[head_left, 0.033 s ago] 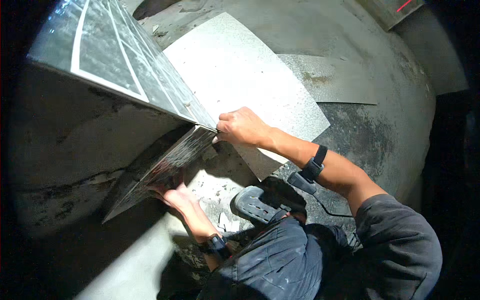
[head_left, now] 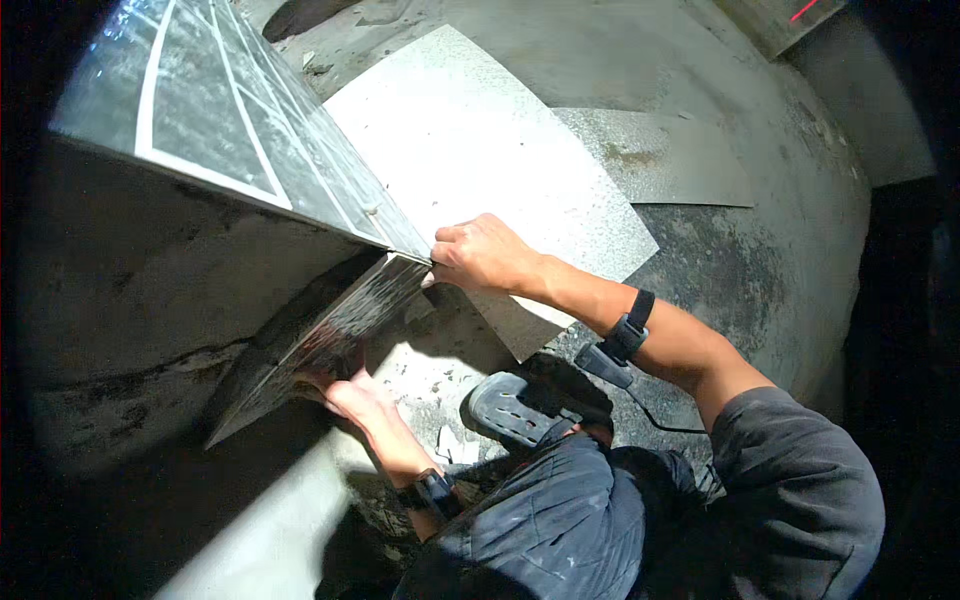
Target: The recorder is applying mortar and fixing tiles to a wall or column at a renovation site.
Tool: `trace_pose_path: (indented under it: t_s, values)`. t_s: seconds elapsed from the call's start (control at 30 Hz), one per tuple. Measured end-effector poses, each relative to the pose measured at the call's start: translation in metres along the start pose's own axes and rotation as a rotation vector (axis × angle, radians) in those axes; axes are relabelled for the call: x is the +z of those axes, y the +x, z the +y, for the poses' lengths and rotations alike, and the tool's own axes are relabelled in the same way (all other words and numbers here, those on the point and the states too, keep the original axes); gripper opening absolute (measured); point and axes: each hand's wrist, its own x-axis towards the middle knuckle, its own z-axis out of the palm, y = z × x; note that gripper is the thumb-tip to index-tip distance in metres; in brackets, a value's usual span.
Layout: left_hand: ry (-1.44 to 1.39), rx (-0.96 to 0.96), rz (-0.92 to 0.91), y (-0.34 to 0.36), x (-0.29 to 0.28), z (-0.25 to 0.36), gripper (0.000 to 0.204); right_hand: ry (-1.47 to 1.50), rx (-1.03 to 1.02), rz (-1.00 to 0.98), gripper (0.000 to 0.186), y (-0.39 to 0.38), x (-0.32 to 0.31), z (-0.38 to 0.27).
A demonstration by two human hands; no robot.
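A person crouches on a rough concrete floor (head_left: 760, 250), both hands on a glossy dark tile (head_left: 325, 340) held tilted against the face of a raised concrete ledge (head_left: 150, 300). The tile's upper corner sits just under the ledge's front edge; its lower end slopes down-left toward the floor, in shadow.

Right hand (head_left: 480, 255): fingers curled together, gripping the tile's top corner where it meets the tiled top of the ledge. Left hand (head_left: 345, 395): pressed to the tile's lower edge from beneath, fingers partly hidden behind it, so whether they're closed round the edge or just flat against it can't be told.

The ledge top carries dark grey tiles w/ pale joint lines (head_left: 220, 110), running up-left out of frame. Behind the right hand, a large light-grey speckled tile (head_left: 480, 140) lies flat on the floor; a second, duller one (head_left: 660, 160) lies beside it to the right, partly tucked under it.

Both wrists wear black bands (head_left: 628, 328). Near the knees, a grey perforated sandal (head_left: 510, 410) rests on the floor amid white chips & debris (head_left: 445, 440). Dark trousers (head_left: 560, 530) & grey sleeve (head_left: 800, 480) fill lower right.
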Motion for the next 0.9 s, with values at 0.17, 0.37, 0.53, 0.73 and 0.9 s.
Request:
trace_pose_path:
  t_s: [0.17,0.37,0.53,0.73,0.9]
  values:
    - [0.126,0.134,-0.061,0.099,-0.001,0.005,0.078,0.039,-0.008,-0.018,0.028,0.01,-0.005,-0.015]
    - [0.21,0.153,-0.151,-0.005,-0.034,-0.012,0.074,0.031,0.043,-0.02,0.03,0.002,-0.003,-0.003]
    - [0.283,0.188,-0.211,-0.025,-0.035,-0.008,0.072,0.049,0.05,0.003,0.026,0.003,-0.004,-0.008]
    - [0.37,0.22,-0.28,-0.038,-0.016,-0.012,0.07,0.077,0.025,-0.004,0.027,0.001,-0.005,0.001]
    - [0.347,0.322,-0.265,-0.021,-0.008,-0.005,0.07,0.072,0.021,0.004,0.032,0.007,-0.009,-0.009]
